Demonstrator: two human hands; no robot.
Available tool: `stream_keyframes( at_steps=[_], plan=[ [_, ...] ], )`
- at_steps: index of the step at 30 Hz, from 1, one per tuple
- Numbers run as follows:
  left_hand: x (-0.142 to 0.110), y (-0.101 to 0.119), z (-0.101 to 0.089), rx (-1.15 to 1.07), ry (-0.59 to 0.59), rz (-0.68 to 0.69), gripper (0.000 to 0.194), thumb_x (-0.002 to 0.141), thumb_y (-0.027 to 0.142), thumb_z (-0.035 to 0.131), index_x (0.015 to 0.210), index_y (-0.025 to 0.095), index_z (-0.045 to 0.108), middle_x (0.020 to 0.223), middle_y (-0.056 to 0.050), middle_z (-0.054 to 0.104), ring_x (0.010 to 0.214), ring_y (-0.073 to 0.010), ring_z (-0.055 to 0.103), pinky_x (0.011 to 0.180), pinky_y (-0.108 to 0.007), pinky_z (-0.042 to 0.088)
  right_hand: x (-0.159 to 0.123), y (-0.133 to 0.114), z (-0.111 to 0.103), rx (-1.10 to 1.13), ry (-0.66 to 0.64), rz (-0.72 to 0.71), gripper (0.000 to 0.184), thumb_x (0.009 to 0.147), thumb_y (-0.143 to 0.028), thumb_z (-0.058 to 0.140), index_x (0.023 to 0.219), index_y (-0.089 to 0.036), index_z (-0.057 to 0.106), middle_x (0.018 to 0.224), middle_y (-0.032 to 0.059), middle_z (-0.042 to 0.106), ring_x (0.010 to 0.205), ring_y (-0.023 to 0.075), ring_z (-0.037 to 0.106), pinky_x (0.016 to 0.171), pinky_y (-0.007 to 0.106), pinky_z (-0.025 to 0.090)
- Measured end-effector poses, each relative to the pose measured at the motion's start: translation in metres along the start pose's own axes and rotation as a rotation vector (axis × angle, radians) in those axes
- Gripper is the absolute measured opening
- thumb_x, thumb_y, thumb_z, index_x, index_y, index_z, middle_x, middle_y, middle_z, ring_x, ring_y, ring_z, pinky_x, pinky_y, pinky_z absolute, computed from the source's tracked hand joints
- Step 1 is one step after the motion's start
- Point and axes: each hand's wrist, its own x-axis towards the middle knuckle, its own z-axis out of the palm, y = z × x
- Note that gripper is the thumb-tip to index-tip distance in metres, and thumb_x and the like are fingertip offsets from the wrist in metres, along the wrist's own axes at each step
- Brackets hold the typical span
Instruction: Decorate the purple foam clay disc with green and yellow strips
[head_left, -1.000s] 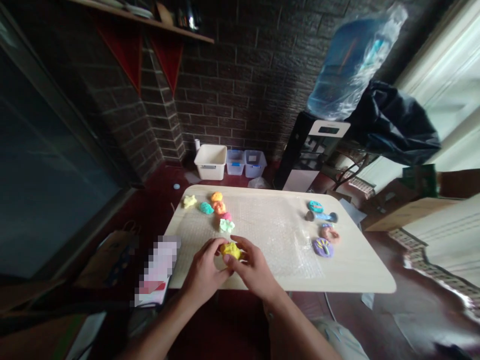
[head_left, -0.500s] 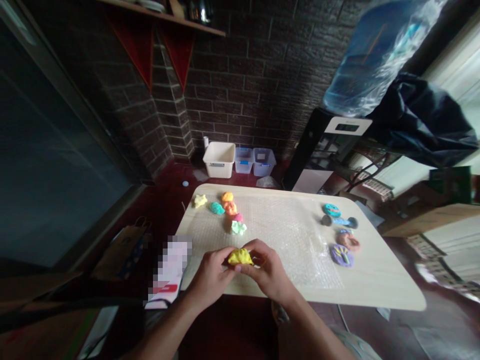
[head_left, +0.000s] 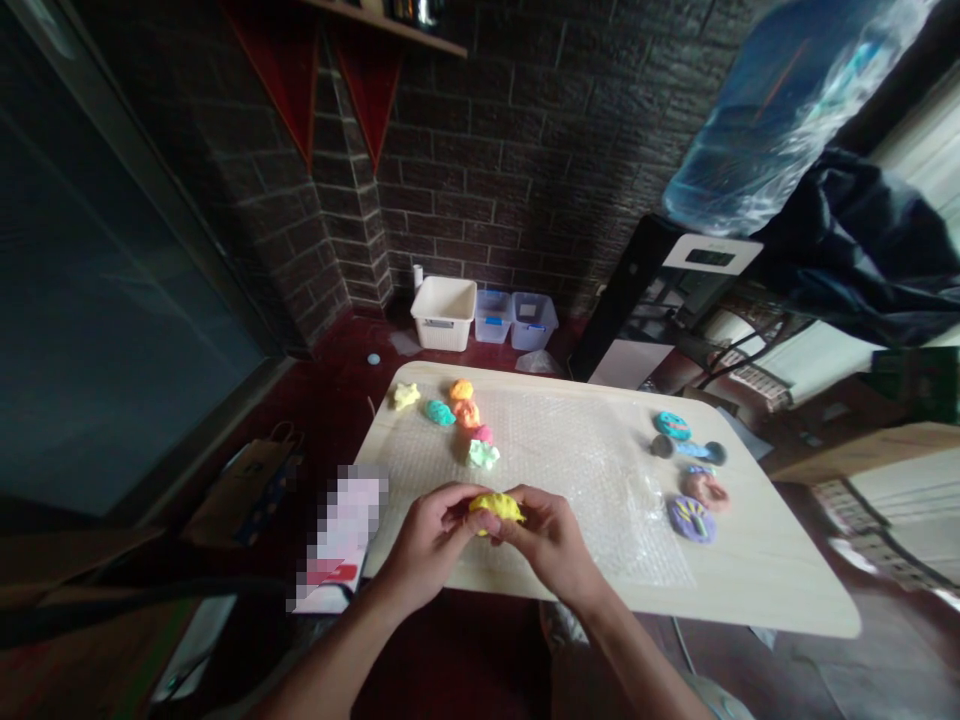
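Both of my hands pinch one yellow lump of clay above the near edge of the light wooden table. My left hand grips its left side and my right hand its right side, fingers closed. A sheet of bubble wrap lies under and beyond them. Several small clay shapes sit at the far left: a yellow star, a teal piece, orange pieces, a pale green one.
At the table's right lie a teal disc, a blue roller, a pink ring and a purple disc. White and clear bins stand by the brick wall. A water dispenser is at the right, a paper bag at the left.
The view has shifted slightly; my hands have kept hold of the yellow clay, lifted it a little and turned it between the fingers. Nothing else on the table moved.
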Motion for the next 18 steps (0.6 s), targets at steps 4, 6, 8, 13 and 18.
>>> stream_keyframes(
  at_steps=[4, 6, 8, 13, 18],
  plan=[
    [-0.0023, -0.0004, -0.0030, 0.148, 0.025, 0.045, 0.033, 0.098, 0.046, 0.067, 0.101, 0.015, 0.076, 0.093, -0.009, 0.078, 0.084, -0.0236, 0.073, 0.073, -0.029, 0.056, -0.0034, -0.0045, 0.0037, 0.094, -0.055, 0.059, 0.041, 0.080, -0.052, 0.090, 0.092, -0.019, 0.069, 0.078, 0.0040, 0.076, 0.068, 0.0178, 0.069, 0.067, 0.032, 0.057],
    [-0.0036, -0.0016, -0.0035, 0.200, 0.029, 0.065, 0.033, 0.099, 0.047, 0.066, 0.099, 0.015, 0.076, 0.092, -0.008, 0.077, 0.084, -0.0234, 0.072, 0.073, -0.028, 0.055, -0.0045, -0.0045, 0.0044, 0.091, -0.052, 0.047, 0.040, 0.085, -0.054, 0.086, 0.093, -0.019, 0.067, 0.078, 0.0036, 0.076, 0.067, 0.0173, 0.070, 0.066, 0.032, 0.058],
    [-0.0040, -0.0030, -0.0034, 0.210, 0.029, 0.064, 0.035, 0.099, 0.048, 0.065, 0.097, 0.015, 0.075, 0.091, -0.008, 0.076, 0.084, -0.0232, 0.071, 0.073, -0.028, 0.054, -0.0050, -0.0034, 0.0047, 0.070, -0.049, 0.021, 0.039, 0.088, -0.054, 0.082, 0.092, -0.019, 0.068, 0.077, 0.0035, 0.075, 0.065, 0.0168, 0.069, 0.064, 0.031, 0.058],
    [-0.0014, -0.0053, -0.0013, 0.055, -0.001, -0.002, 0.038, 0.097, 0.050, 0.067, 0.094, 0.013, 0.072, 0.083, -0.006, 0.071, 0.076, -0.0201, 0.067, 0.067, -0.027, 0.052, -0.0039, -0.0012, 0.0058, 0.114, -0.039, -0.008, 0.038, 0.091, -0.054, 0.079, 0.086, -0.018, 0.069, 0.071, 0.0025, 0.073, 0.062, 0.0164, 0.068, 0.061, 0.030, 0.058],
    [0.0004, -0.0048, 0.0049, -0.105, 0.033, -0.066, 0.036, 0.095, 0.051, 0.070, 0.100, 0.016, 0.069, 0.089, -0.004, 0.071, 0.079, -0.0194, 0.069, 0.072, -0.027, 0.055, 0.0008, 0.0027, 0.0089, 0.162, 0.035, -0.002, 0.038, 0.090, -0.055, 0.080, 0.086, -0.019, 0.068, 0.070, 0.0018, 0.072, 0.059, 0.0163, 0.067, 0.058, 0.030, 0.057]
  ],
)
